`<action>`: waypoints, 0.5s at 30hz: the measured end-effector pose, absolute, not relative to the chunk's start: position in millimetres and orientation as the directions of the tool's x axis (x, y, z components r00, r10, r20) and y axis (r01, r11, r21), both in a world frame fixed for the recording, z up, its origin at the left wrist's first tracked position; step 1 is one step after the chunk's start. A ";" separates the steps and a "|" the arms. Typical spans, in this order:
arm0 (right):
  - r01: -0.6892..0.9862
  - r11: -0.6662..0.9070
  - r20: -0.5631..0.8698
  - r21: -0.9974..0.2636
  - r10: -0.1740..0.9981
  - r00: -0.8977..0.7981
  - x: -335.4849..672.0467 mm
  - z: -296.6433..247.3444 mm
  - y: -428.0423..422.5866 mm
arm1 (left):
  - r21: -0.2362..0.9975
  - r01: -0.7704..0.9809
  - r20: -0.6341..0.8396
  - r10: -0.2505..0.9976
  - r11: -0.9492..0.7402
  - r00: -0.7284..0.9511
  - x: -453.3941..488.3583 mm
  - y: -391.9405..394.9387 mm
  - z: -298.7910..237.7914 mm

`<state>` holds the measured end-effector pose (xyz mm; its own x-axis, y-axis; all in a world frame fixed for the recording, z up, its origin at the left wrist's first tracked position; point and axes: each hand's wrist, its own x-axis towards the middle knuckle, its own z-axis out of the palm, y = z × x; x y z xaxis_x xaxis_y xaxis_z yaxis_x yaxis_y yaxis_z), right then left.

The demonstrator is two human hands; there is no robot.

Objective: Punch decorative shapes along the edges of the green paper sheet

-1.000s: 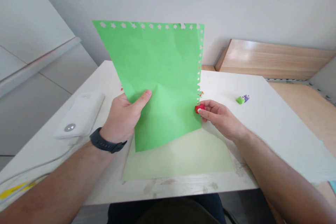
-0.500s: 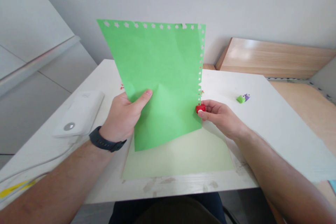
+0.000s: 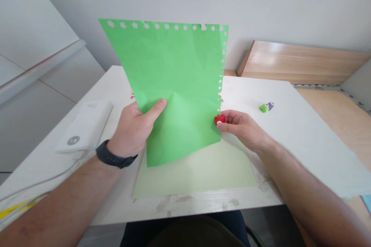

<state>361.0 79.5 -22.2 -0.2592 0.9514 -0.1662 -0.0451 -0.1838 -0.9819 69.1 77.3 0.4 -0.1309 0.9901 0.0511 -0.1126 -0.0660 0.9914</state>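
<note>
A sheet of green paper [image 3: 174, 61] stands raised above the table, with star-shaped holes along its top edge and down much of its right edge. My left hand [image 3: 137, 125] grips it at the lower left, thumb on the near face and the other fingers hidden behind. At the lower part of the right edge, my right hand [image 3: 240, 127] pinches a small red paper punch [image 3: 219, 119] with a white button under the thumb. The punch sits on the paper's edge. Beneath lies a pale green sheet [image 3: 197, 177] flat on the table.
Small green and purple punches [image 3: 266, 107] lie together at the right of the white table [image 3: 301, 142]. A white power bank [image 3: 85, 125] with a cable rests at the left, near a yellow item [image 3: 14, 210]. A wooden panel [image 3: 301, 60] stands behind at the right.
The green paper's top left corner has tipped slightly outward to the left. The red punch stays at about the same place on the right edge, and both hands keep their hold.
</note>
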 end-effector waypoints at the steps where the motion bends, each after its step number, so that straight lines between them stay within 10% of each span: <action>1: -0.046 -0.179 -0.161 -0.983 0.951 -0.265 361.2 -22.1 79.3 | 0.991 -0.112 0.057 0.990 -0.071 -0.129 68.5 77.4 -0.5; 15: 0.019 -0.130 -0.130 -0.991 0.956 -0.264 359.8 -18.9 78.5 | 0.991 -0.103 0.065 0.987 -0.081 -0.149 68.3 78.4 -2.3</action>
